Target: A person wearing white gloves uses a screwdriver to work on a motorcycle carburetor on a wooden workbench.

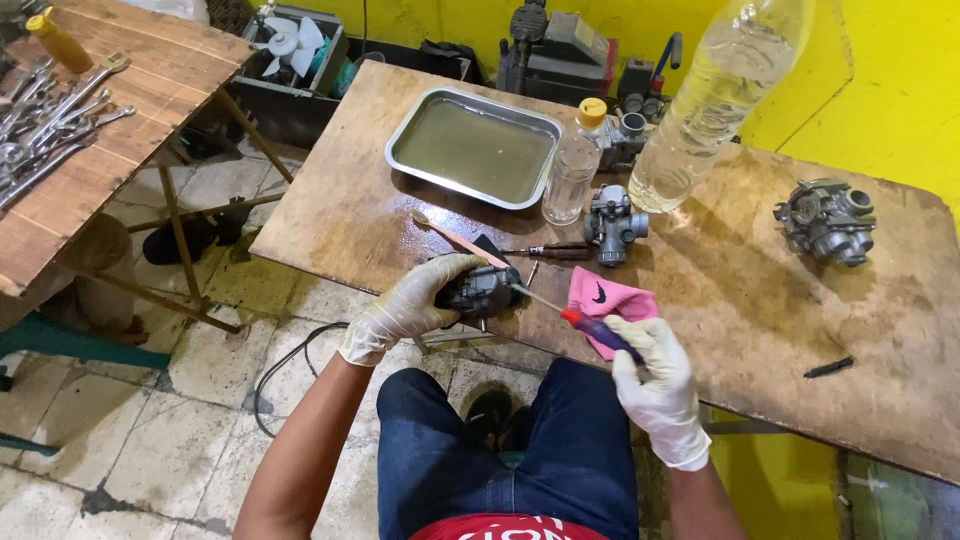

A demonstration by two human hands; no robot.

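My left hand point(415, 300), in a pale glove, grips a dark carburetor body point(482, 291) held just off the near edge of the wooden table point(760, 300). My right hand point(655, 385), also gloved, holds a screwdriver point(590, 325) with a blue and red handle, its thin shaft reaching left to the carburetor. A pink cloth point(605, 300) lies on the table under the screwdriver. A toothbrush point(455, 240) lies on the table just behind the carburetor.
A metal tray point(475, 150) of murky liquid sits at the back. A small capped bottle point(572, 165), a large clear bottle point(715, 100), two more carburetors point(612, 222) point(830, 220) and a second screwdriver point(550, 251) are on the table. Wrenches point(50, 120) lie on a left bench.
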